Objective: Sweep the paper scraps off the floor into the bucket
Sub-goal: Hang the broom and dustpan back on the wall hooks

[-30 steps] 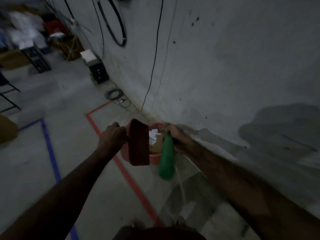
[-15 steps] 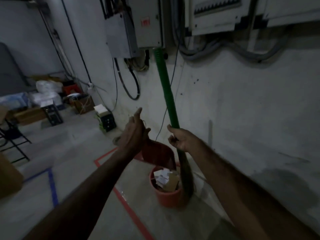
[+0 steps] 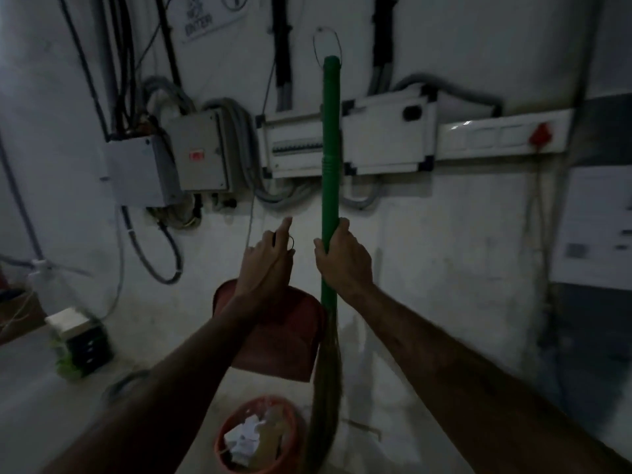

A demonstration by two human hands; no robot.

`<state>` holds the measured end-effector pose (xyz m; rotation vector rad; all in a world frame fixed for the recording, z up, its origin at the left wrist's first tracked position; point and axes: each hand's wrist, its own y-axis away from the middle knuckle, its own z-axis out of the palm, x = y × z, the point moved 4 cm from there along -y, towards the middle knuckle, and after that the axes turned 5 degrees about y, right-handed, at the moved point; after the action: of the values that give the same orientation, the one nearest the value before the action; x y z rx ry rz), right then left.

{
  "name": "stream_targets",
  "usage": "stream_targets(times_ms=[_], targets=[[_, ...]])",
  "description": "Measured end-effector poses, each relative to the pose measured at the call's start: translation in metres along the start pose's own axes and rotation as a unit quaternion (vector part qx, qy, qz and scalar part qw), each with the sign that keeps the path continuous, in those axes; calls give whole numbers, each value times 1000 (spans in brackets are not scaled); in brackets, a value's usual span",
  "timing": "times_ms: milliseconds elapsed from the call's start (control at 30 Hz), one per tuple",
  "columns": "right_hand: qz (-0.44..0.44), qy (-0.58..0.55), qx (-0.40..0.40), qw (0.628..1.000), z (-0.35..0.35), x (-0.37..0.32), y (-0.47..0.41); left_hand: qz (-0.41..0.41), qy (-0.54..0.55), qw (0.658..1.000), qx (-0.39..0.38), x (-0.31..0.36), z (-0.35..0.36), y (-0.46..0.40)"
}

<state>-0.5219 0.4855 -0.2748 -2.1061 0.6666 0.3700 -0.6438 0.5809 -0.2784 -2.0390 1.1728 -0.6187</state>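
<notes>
**Broom and dustpan lifted above the filled bucket**

Both hands have risen since half a second ago, and the broom now stands nearly upright against the wall rather than leaning left. Paper scraps [image 3: 244, 439] lie inside the orange bucket [image 3: 222, 446] on the floor, well below both hands and slightly left of the broom's bristles [image 3: 326, 388], which hang down just beside the bucket's right rim. The right hand [image 3: 342, 261] is wrapped around the green broom handle [image 3: 331, 142] at its lower part. The left hand [image 3: 270, 261], just left of it and apart, holds the red dustpan [image 3: 284, 340] by its handle, index finger pointing up; the pan hangs below the wrist, above the bucket. Behind the handle, electrical boxes [image 3: 386, 135] and cables [image 3: 126, 63] are mounted on the white wall.
</notes>
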Motion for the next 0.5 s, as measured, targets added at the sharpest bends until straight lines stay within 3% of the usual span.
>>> stream_targets(times_ms=[167, 500], targets=[[6, 70, 84, 994, -100, 42, -24, 39, 99, 994, 28, 93, -12, -43], [31, 154, 188, 969, -298, 141, -46, 106, 183, 974, 77, 311, -40, -116]])
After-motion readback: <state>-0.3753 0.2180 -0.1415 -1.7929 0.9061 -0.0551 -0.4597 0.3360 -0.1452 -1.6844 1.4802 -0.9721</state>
